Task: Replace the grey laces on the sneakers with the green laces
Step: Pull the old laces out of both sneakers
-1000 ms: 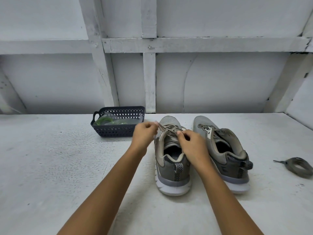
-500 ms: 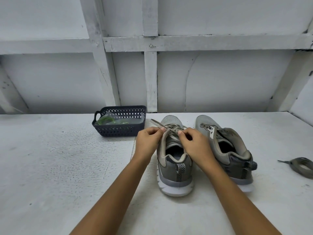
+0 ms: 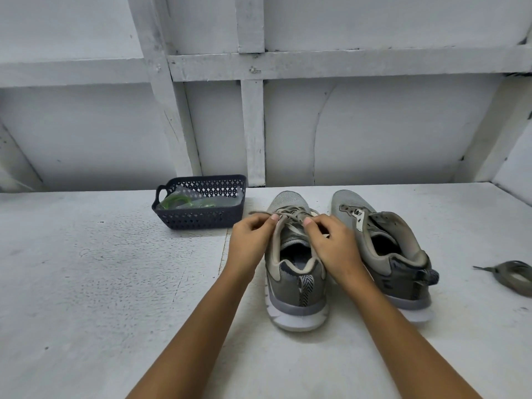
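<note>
Compared with a second ago, the left hand [image 3: 250, 240] has been drawn in from a spot further left until it sits against the laced sneaker [image 3: 296, 283]. The stretch of grey lace [image 3: 290, 212] that was pulled taut then is now seen as a short slack end poking out past the left thumb. Half a second ago that end was angled higher, while the right hand [image 3: 335, 246] is found in much the same place. The grey lace is pinched by both hands, each between the thumb and curled fingers, over the upper eyelets. The laced sneaker is stood on the table [image 3: 86, 283] directly in front of the person. Its long axis runs from near to far, with the heel towards the person and the toe pointed at the wall [image 3: 374, 133]. The unlaced sneaker [image 3: 385, 254] is placed just beside it on the right. It is pointed the same way but skewed, its heel swung out to the right. A loose grey lace [image 3: 512, 279] is coiled at the table's right edge, well apart from the shoes. The green laces [image 3: 174, 201] are kept in a dark basket [image 3: 201, 218] beyond the left hand, near the wall.
</note>
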Available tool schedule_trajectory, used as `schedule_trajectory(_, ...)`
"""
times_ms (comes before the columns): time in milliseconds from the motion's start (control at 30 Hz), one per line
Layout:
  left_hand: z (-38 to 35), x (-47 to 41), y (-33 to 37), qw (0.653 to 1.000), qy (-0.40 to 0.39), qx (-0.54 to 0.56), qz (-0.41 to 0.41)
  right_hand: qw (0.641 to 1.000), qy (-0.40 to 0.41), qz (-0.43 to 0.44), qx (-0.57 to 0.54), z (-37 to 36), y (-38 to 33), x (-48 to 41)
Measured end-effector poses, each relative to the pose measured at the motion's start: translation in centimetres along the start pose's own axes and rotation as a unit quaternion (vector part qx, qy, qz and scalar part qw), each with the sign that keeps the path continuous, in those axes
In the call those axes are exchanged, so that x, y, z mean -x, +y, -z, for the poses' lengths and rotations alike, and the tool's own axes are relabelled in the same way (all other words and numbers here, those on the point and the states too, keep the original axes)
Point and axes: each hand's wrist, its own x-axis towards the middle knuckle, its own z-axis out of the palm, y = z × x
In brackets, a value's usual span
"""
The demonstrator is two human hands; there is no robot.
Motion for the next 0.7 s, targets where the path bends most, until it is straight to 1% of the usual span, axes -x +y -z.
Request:
schedule_trajectory(100,0.5,-0.6,0.4,0.999,0.033,-0.008,-0.013,1.0,-0.009,0.002,0.005,0.2,0.1,0.0)
schedule_trajectory(167,1.3,-1.4,1.2,0.995,0.088,0.043,0.012,1.0,-0.012,0.005,0.01,0.2,0.1,0.0)
schedule_trajectory(233,2.2,-2.0,1.8,0.983,0.143,0.106,0.034,1.0,-0.007,0.008,0.013,0.2,0.2,0.1)
schedule_trajectory(267,2.5,-2.2,1.9,0.98,0.159,0.113,0.037,1.0,-0.005,0.01,0.014,0.2,0.2,0.1)
schedule_trajectory(300,2.7,-2.1,2.0,0.981,0.157,0.103,0.042,1.0,-0.004,0.011,0.013,0.2,0.2,0.1)
schedule_trajectory(333,2.6,-1.8,1.8,0.986,0.138,0.082,0.05,1.0,-0.004,0.011,0.012,0.2,0.2,0.1)
schedule_trajectory(400,1.9,-0.9,1.3,0.996,0.061,0.011,0.071,1.0,-0.005,0.009,0.009,0.2,0.2,0.1)
schedule_trajectory(433,1.4,-0.4,0.9,0.997,0.019,-0.021,0.07,1.0,-0.004,0.008,0.009,0.2,0.3,0.1)
schedule_trajectory(467,0.8,0.0,0.6,0.998,-0.006,-0.04,0.056,1.0,-0.001,0.009,0.009,0.2,0.3,0.1)
schedule_trajectory(500,0.5,0.1,0.4,0.998,-0.008,-0.049,0.036,1.0,0.003,0.01,0.009,0.2,0.3,0.1)
schedule_trajectory(600,0.5,-0.3,0.9,0.998,0.05,-0.045,0.003,1.0,0.006,0.009,0.013,0.2,0.4,0.1)
schedule_trajectory(667,1.2,-1.0,1.6,0.997,0.074,-0.026,0.014,1.0,0.001,0.009,0.017,0.3,0.4,0.2)
schedule_trajectory(700,1.5,-1.3,1.9,0.997,0.065,-0.036,0.03,1.0,-0.001,0.009,0.016,0.3,0.4,0.2)
